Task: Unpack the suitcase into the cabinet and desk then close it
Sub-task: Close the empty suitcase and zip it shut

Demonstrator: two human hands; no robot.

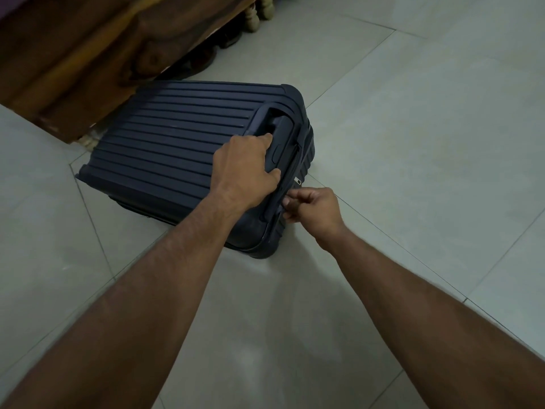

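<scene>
Two bare forearms are reaching forward from the bottom of the view over the pale tiled floor (413, 143). The right hand (314, 209) is nearest, hovering at the near side edge of the one suitcase (177, 143); its grip is curling inward, with thumb and fingertips pinching something small at the zipper line, too small to make out clearly. One silver zipper pull (298, 181) is showing just above that hand, on the suitcase's side seam.

Slightly farther, the left hand (246, 168) is lying on top of the suitcase, its grip wrapping over the recessed carry handle (280, 134), fingers curling down around the edge of it.

The suitcase itself, dark navy with ribbed lines running along its lid, is lying flat on the floor with its lid down and its two halves meeting.

Beyond it, one piece of dark wooden furniture (73, 60) is standing, its edge overhanging the suitcase's far corner. Turned pale legs (253, 20), at least two, are showing at the top.
</scene>
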